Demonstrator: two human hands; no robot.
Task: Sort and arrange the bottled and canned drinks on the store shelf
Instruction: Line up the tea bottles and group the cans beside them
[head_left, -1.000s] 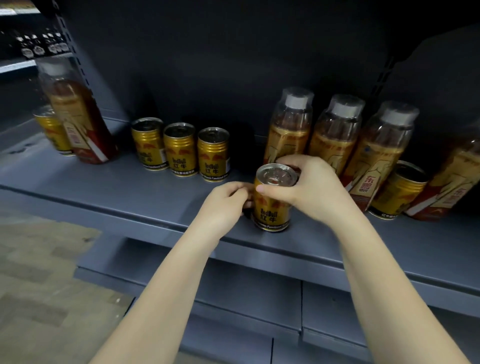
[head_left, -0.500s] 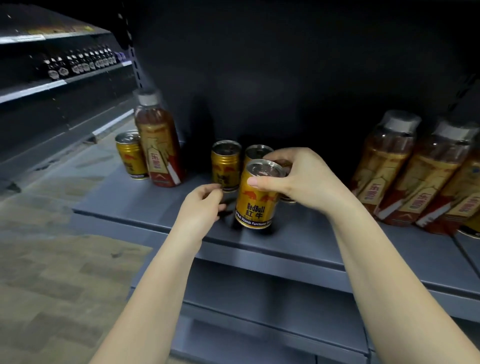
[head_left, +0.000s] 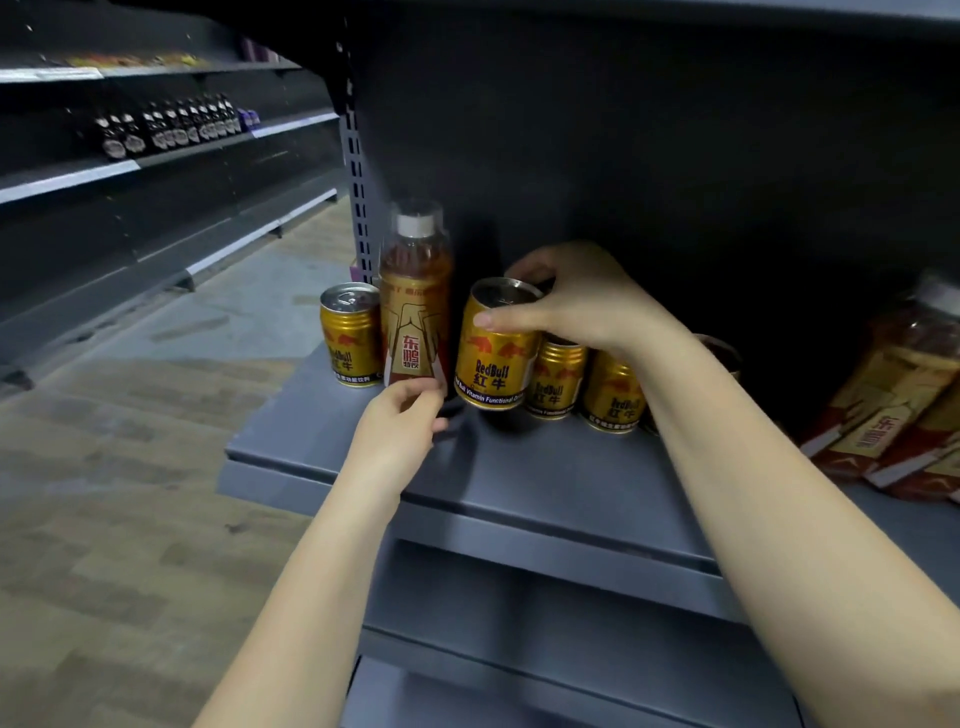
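Observation:
My right hand (head_left: 576, 306) grips a gold Red Bull can (head_left: 493, 364) by its rim, tilted a little, just above the grey shelf (head_left: 519, 478). To its right stand two more gold cans (head_left: 556, 379) (head_left: 613, 400), and a third is mostly hidden behind my right forearm. Left of the held can, an amber bottle (head_left: 415, 301) with a white cap stands upright, with one more gold can (head_left: 350, 338) beyond it at the shelf's left end. My left hand (head_left: 395, 426) hovers at the bottle's base, fingers loosely curled, holding nothing. Several similar bottles (head_left: 893, 395) lean at the far right.
A perforated metal upright (head_left: 358, 208) rises behind the bottle at the shelf's left end. Lower grey shelves (head_left: 519, 587) jut out below. Across the wood-look floor (head_left: 104, 467), another shelving unit carries a row of dark bottles (head_left: 171, 127).
My right hand has carried the can leftward along the shelf, past the row of cans, to beside the bottle. My left hand let go of the can and moved to the bottle's base.

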